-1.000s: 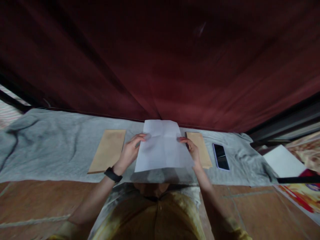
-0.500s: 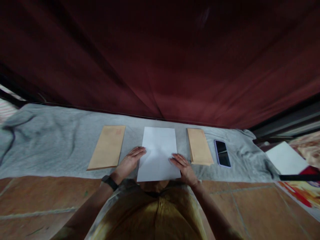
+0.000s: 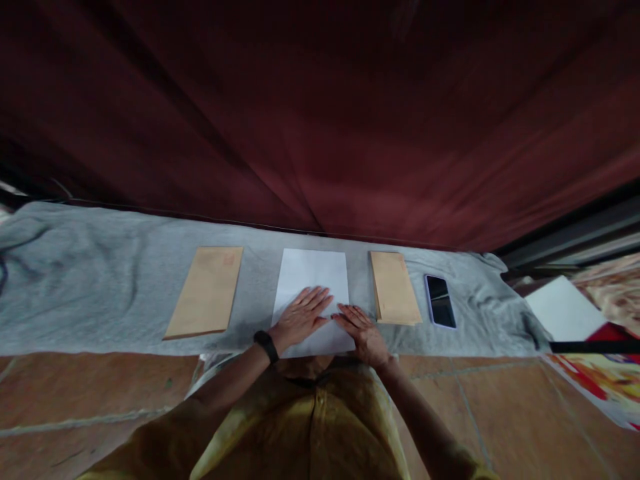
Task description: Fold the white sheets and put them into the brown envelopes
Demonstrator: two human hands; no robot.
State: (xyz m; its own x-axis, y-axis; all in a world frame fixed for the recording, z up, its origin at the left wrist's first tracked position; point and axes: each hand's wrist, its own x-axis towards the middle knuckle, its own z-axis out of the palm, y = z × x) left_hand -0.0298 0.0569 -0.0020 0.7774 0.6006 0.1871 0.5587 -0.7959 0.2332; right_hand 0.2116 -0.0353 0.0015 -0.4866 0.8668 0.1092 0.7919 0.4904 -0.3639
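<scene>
A white sheet of paper [image 3: 313, 267] lies flat in front of me on a grey cloth [image 3: 125, 287]. My left hand [image 3: 303, 317] rests on the middle of the sheet with its fingers spread; a dark watch [image 3: 267, 346] is on that wrist. Over the sheet's right edge lies my right hand [image 3: 363, 333], palm down, its fingers stretched out toward the left hand. Left of the paper is a brown envelope pile [image 3: 206, 290]. To the right sits a narrower-looking stack of brown envelopes [image 3: 396, 288].
A phone [image 3: 441, 301] in a pale purple case lies right of the envelopes. Behind the cloth hangs a dark red curtain [image 3: 320, 133]. At far right are a white sheet [image 3: 565, 308] and a colourful printed sheet [image 3: 607, 383]. Tiled floor [image 3: 90, 387] shows at the near side.
My left hand has moved right, from the paper's left edge onto its middle. The right hand stays near the right edge. The whole view has shifted slightly.
</scene>
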